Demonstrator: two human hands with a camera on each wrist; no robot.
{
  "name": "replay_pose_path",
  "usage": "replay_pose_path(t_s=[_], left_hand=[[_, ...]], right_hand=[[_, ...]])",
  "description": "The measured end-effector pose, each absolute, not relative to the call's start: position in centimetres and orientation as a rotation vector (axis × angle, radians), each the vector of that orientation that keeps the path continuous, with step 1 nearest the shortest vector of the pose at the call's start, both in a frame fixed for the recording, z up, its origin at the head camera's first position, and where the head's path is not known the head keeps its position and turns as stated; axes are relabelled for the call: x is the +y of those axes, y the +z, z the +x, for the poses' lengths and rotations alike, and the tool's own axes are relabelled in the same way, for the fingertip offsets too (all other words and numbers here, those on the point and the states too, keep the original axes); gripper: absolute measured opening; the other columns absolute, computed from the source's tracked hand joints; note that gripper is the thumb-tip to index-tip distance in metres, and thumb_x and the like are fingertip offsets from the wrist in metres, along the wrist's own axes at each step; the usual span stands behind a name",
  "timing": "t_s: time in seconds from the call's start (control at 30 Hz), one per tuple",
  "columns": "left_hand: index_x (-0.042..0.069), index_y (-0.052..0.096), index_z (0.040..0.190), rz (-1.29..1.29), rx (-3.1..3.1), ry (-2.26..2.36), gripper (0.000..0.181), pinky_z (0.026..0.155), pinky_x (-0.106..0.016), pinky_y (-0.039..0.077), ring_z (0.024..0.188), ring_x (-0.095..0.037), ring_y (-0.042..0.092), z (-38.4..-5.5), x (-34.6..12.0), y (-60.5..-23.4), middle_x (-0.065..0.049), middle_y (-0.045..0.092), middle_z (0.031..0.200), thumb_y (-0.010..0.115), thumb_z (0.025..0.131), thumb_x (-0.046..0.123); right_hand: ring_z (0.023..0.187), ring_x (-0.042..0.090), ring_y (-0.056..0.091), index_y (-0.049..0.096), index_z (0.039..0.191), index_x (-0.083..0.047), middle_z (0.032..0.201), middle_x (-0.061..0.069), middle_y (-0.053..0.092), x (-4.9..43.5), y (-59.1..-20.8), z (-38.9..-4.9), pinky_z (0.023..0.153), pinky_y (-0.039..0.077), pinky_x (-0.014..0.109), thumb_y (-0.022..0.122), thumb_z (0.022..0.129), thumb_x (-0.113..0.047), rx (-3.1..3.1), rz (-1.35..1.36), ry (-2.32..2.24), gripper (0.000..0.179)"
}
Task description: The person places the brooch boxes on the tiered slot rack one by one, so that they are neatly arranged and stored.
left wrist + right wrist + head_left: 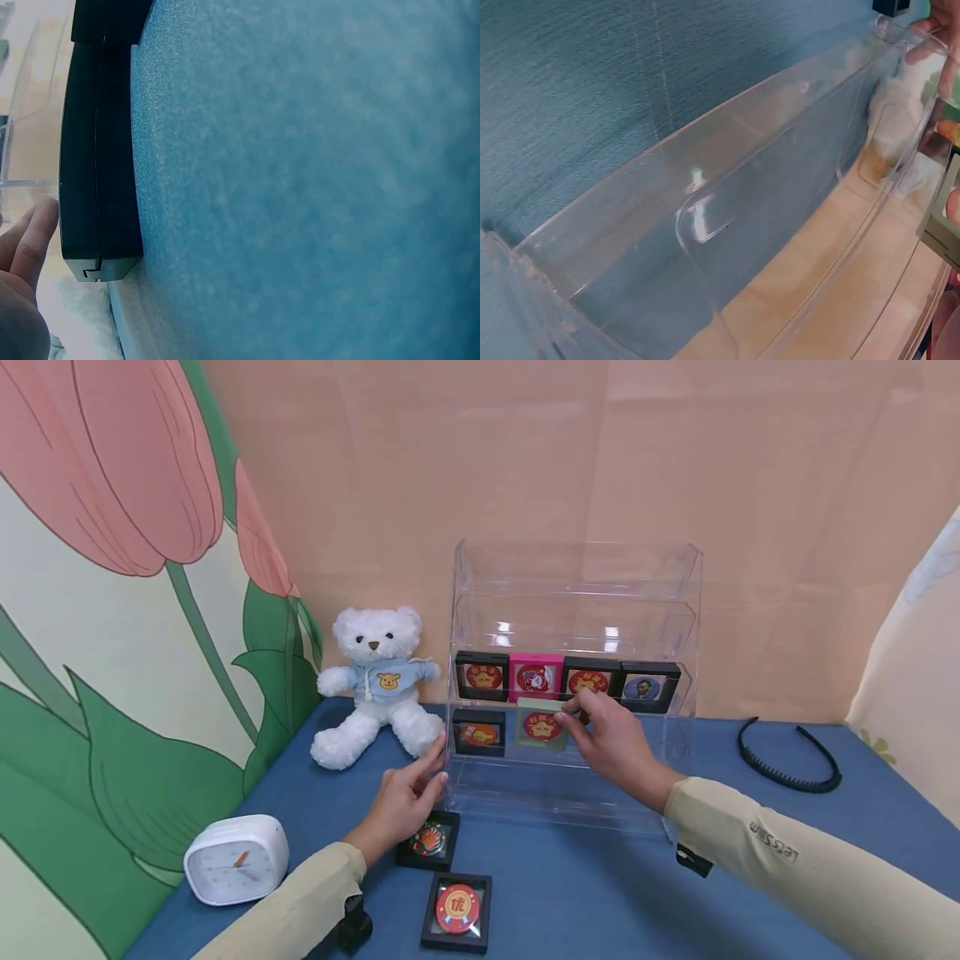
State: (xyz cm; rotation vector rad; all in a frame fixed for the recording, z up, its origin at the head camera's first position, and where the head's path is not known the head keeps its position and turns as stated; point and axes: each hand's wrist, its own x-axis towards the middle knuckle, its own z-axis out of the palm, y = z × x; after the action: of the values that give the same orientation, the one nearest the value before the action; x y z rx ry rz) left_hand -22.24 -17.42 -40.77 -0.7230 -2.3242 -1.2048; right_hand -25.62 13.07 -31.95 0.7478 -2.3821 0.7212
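Observation:
A clear acrylic tiered rack [577,610] stands on the blue table. My right hand [618,743] pinches the right edge of a pale green framed case [525,739] with a red round chip, at the rack's second tier from the bottom. To its left on that tier sits a black framed case [480,732]. The tier above holds a pink framed case [536,677] among several black ones. My left hand [397,806] touches the rack's left side, fingers extended. Beneath that hand lies a black case [431,842] with a chip, partly hidden; another black case [457,912] lies nearer me.
A white teddy bear [382,693] in a blue hoodie sits left of the rack. At the front left stands a white clock [236,860]. A black headband [791,777] lies to the right. Behind is a peach backdrop [525,460].

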Motion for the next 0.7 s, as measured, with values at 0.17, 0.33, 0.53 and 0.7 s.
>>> replay_pose_path(t_s=[0.17, 0.33, 0.53, 0.7], left_hand=[[0.013, 0.041, 0.145, -0.725, -2.324, -1.193, 0.055, 0.057, -0.022, 0.052, 0.068, -0.016, 0.069, -22.2, -17.4, -40.8, -0.017, 0.06, 0.119, 0.059, 0.094, 0.005], [0.015, 0.041, 0.145, -0.714, -2.329, -1.203, 0.056, 0.058, -0.022, 0.053, 0.07, -0.016, 0.069, -22.3, -17.4, -40.9, -0.017, 0.059, 0.119, 0.059, 0.094, 0.004], [0.015, 0.041, 0.145, -0.715, -2.319, -1.2, 0.056, 0.056, -0.023, 0.052, 0.07, -0.017, 0.069, -22.3, -17.3, -40.9, -0.018, 0.06, 0.118, 0.059, 0.094, 0.004], [0.014, 0.041, 0.145, -0.718, -2.314, -1.212, 0.055, 0.057, -0.022, 0.053, 0.07, -0.018, 0.069, -22.3, -17.3, -40.9, -0.018, 0.06, 0.118, 0.059, 0.094, 0.004]], right_hand=[[0.073, 0.017, 0.055, 0.057, 0.092, -0.012, 0.089, 0.003, 0.063, 12.6, -32.1, -25.8, 0.057, 0.045, 0.034, 0.069, 0.089, -0.019, -2.371, 0.742, 0.682, 0.014], [0.07, 0.017, 0.053, 0.058, 0.093, -0.013, 0.088, 0.003, 0.063, 12.5, -32.6, -26.1, 0.055, 0.044, 0.032, 0.069, 0.089, -0.019, -2.376, 0.744, 0.658, 0.014], [0.069, 0.015, 0.051, 0.059, 0.093, -0.014, 0.085, 0.001, 0.06, 12.4, -33.2, -26.3, 0.055, 0.045, 0.032, 0.07, 0.088, -0.019, -2.367, 0.752, 0.657, 0.014], [0.072, 0.017, 0.054, 0.058, 0.092, -0.015, 0.086, 0.001, 0.06, 12.2, -33.4, -26.1, 0.058, 0.047, 0.032, 0.071, 0.087, -0.019, -2.368, 0.752, 0.679, 0.014]])
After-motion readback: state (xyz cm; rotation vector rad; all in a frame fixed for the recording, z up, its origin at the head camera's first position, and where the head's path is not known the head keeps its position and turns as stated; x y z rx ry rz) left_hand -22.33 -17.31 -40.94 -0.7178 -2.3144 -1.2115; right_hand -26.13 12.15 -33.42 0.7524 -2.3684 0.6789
